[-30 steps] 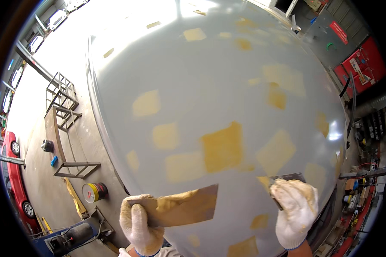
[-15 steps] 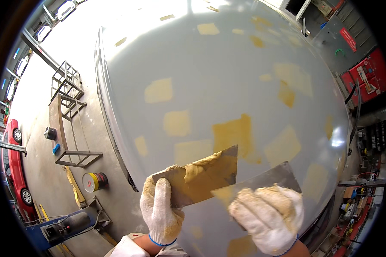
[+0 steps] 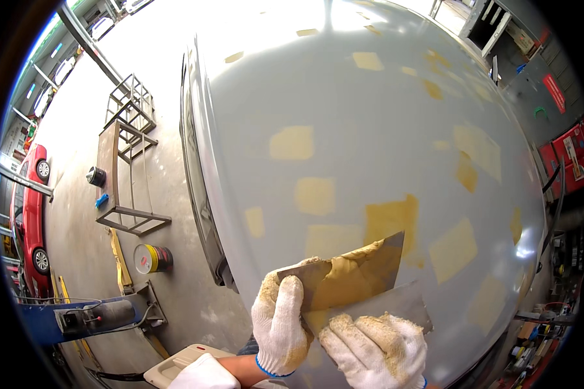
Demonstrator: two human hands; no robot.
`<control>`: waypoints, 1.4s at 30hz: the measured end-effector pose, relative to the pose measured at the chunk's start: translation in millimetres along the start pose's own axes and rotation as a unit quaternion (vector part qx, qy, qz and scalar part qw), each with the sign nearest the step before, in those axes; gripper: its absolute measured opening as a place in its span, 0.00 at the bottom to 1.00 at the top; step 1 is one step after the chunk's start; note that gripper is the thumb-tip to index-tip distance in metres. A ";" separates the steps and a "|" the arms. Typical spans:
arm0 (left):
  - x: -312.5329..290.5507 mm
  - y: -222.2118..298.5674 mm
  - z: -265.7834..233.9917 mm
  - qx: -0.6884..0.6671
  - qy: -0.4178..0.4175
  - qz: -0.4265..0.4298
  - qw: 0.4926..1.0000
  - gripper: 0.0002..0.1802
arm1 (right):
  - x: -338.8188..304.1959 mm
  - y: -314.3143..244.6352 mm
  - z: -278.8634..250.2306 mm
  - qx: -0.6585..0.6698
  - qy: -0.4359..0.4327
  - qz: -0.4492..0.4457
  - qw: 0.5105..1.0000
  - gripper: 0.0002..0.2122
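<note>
My left hand [image 3: 282, 327], in a white knit glove with dried filler on it, grips a flat metal spreader [image 3: 313, 275] by its left end. Yellow body filler [image 3: 353, 275] covers much of that blade and stands thickest along its upper edge. Just right of it and lower, my gloved right hand [image 3: 376, 350] is closed on a second metal spreader [image 3: 396, 305], its blade close under the first; whether they touch I cannot tell. Below both hands spreads a grey vehicle panel [image 3: 376, 142] dotted with pale yellow patches. A darker yellow patch [image 3: 392, 217] lies just beyond the blades.
Left of the panel stands a metal-framed bench [image 3: 108, 168] with a dark can [image 3: 96, 176] on it. A paint tin [image 3: 152, 259] lies on the floor near a blue lift arm [image 3: 91, 318]. A red car [image 3: 32, 214] is farther left; tools crowd the right side.
The whole scene has shifted right in the picture as the view turned left. My right spreader has come in beneath the left one, and the filler on the left blade looks more spread out.
</note>
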State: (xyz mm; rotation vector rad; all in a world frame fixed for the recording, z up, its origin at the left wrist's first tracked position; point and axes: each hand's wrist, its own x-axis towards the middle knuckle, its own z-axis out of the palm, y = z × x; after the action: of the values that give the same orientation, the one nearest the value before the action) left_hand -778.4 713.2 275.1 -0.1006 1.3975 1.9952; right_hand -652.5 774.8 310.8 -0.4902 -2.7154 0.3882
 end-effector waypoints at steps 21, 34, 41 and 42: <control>-7.0 26.2 -120.3 -0.079 0.009 0.039 0.996 0.11 | 3.3 62.6 -81.7 0.201 0.196 0.370 0.885 0.15; 1.8 57.7 -229.8 0.050 0.101 0.177 0.978 0.18 | 141.4 46.6 -38.5 0.172 0.030 0.233 0.957 0.15; 4.4 55.6 -217.6 -0.022 0.129 0.097 0.987 0.15 | 64.3 111.2 -67.0 0.160 0.153 0.270 0.937 0.18; 9.8 51.4 -214.1 -0.042 0.161 0.109 0.980 0.15 | 40.7 122.0 -83.1 0.156 0.160 0.296 0.929 0.18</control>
State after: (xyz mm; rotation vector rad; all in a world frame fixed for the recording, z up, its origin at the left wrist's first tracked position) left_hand -881.9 525.9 222.5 -0.3352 1.5793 2.2980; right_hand -621.5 917.1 357.9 -1.1624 -2.0927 0.7991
